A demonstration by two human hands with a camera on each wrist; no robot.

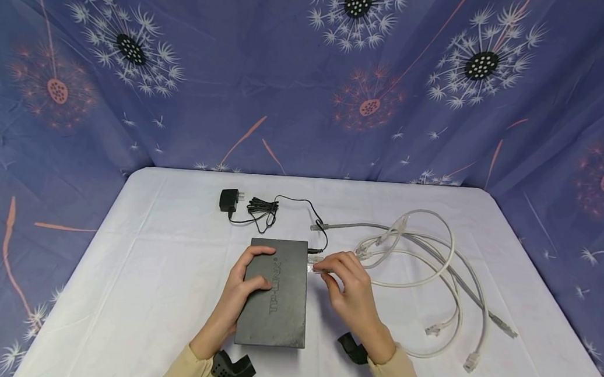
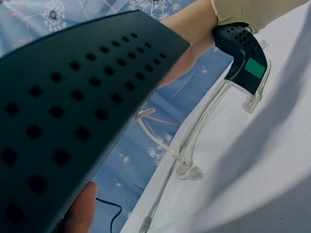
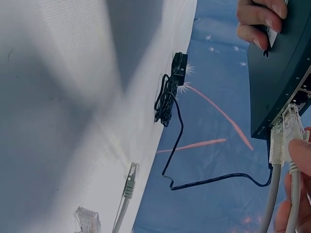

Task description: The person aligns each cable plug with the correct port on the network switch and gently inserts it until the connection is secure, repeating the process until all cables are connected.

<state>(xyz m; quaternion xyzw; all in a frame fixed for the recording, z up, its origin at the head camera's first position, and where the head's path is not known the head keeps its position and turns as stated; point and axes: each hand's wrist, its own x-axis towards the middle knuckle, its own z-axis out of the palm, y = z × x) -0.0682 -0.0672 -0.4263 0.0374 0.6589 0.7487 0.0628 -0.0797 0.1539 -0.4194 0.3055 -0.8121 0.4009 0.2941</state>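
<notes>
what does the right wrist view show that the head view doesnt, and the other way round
Only the right wrist view shows the dark, square-edged port openings along the side of the flat, rectangular dark grey box.

Only the head view shows the raised TP-LINK lettering on its top and the beige fabric sleeves.

Both share the blocky black power adapter with its bundled black cord, the left hand holding the box, and the right hand pinching a clear plastic plug.
</notes>
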